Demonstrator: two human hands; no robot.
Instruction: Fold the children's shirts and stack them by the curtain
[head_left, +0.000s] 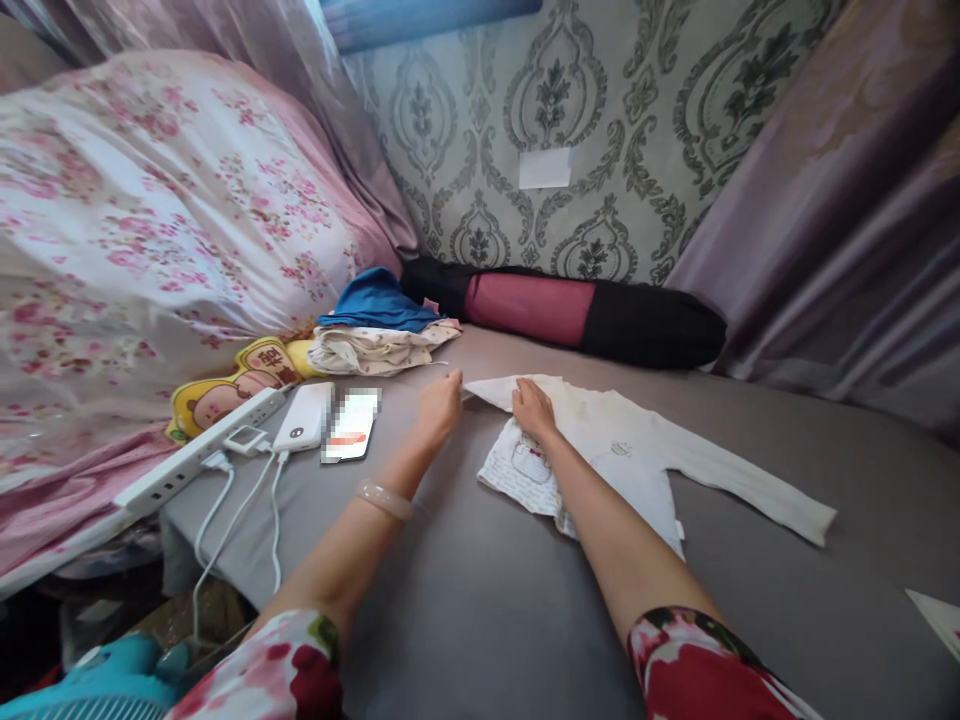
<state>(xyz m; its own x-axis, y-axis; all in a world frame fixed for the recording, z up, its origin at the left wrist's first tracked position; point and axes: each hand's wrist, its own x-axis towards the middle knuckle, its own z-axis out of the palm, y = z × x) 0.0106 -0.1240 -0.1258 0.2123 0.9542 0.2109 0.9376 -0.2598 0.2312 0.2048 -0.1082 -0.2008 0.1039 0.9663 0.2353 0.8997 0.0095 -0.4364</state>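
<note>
A small white long-sleeved shirt lies on the grey sheet in front of me, one sleeve stretched out to the right. Part of its front is folded over, showing a printed picture and lines of print. My left hand is closed in a pinch at the cuff end of the other sleeve, pulling it out to the left. Farther up that same sleeve, my right hand has its fingers curled down on the fabric. My right forearm covers part of the shirt's front.
Left of my hands lie a phone, a white power bank and a power strip with cables. Folded clothes sit behind them. A black and maroon long bag runs along the wall. A blue fan stands lower left.
</note>
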